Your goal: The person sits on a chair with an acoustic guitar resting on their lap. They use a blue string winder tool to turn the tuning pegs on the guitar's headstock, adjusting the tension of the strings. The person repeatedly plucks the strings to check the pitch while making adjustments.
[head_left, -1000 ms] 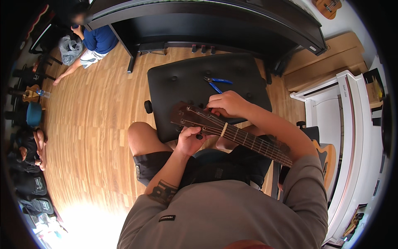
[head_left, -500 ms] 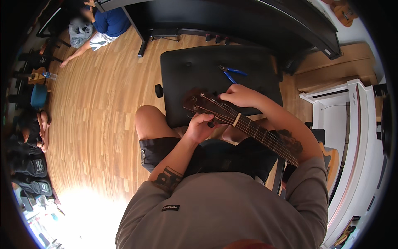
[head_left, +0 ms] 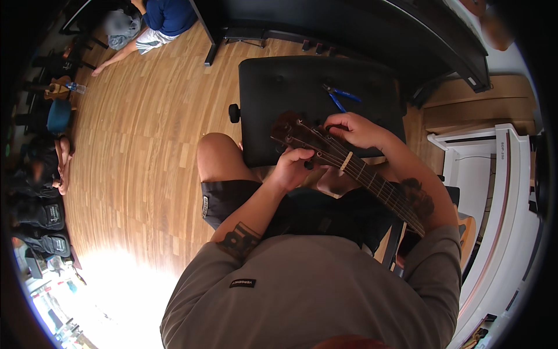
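A guitar's dark headstock (head_left: pixel 302 135) points up and left above my lap, with its strings running over a pale nut (head_left: pixel 346 161) and down the neck (head_left: pixel 381 189). My left hand (head_left: pixel 290 168) is closed on the headstock's near edge, the thumb on top beside the tuners and the other fingers mostly hidden. At the opposite edge, my right hand (head_left: pixel 356 129) pinches a dark tuning peg that its fingers partly cover. Blue-handled pliers (head_left: pixel 340 96) lie on a black padded bench (head_left: pixel 273 87), just beyond my right hand.
A black piano (head_left: pixel 349 29) stands behind the bench. To the right are a white keyboard cabinet (head_left: pixel 494 186) and brown cardboard boxes (head_left: pixel 476 104). Another person in a blue top (head_left: pixel 171 17) sits at the far left. Black bags (head_left: pixel 46 215) line the left side.
The whole view has shifted, so the bench and guitar appear farther right. My right hand's fingers have curled differently around the peg; my left hand keeps its hold.
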### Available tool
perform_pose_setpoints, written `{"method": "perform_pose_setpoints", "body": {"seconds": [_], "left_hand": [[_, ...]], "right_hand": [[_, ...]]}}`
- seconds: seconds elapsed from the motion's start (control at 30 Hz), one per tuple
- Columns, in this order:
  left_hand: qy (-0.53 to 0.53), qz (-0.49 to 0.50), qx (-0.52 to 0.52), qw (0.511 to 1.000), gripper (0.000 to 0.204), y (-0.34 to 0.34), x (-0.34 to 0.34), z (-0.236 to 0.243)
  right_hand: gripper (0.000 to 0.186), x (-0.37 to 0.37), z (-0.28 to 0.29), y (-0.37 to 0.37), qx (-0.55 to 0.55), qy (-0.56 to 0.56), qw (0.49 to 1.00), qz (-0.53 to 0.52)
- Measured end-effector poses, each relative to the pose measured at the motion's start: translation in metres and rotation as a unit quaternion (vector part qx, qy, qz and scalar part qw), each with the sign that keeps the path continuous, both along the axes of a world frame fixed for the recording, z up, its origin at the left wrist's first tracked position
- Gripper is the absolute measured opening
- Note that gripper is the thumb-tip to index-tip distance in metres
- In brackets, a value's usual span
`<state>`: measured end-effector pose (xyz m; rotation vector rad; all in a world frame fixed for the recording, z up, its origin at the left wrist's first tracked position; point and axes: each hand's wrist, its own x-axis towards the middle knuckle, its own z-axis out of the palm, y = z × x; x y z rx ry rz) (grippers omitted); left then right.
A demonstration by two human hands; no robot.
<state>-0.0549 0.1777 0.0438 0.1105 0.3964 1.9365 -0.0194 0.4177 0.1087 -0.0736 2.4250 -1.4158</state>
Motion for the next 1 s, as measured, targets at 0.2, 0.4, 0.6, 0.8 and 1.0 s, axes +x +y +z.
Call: {"method": "perform_pose_setpoints", "body": {"seconds": [0.2, 0.4, 0.6, 0.8, 1.0], "left_hand": [[-0.023, -0.024, 0.015, 0.999, 0.048, -0.001, 0.001, -0.018], [-0.014, -0.016, 0.012, 1.0, 0.048, 0.0, 0.002, -0.001], [-0.005, 0.006, 0.021, 1.0, 0.046, 0.001, 0.002, -0.021], [-0.018, 0.062, -0.015, 0.998, 0.044, -0.001, 0.007, -0.006], [-0.013, 0.081, -0.025, 0.996, 0.045, 0.0, 0.01, -0.007]], "right_hand": [[0.014, 0.003, 0.002, -0.002, 0.104, 0.159, 0.981, 0.046], [0.031, 0.01, 0.008, -0.002, -0.057, -0.065, 0.983, -0.161], [0.054, 0.002, 0.012, -0.019, 0.089, -0.162, 0.967, -0.177], [0.047, -0.002, 0.023, -0.029, -0.011, -0.307, 0.924, -0.228], [0.047, 0.006, 0.001, -0.028, -0.099, -0.206, 0.957, -0.178]]}}
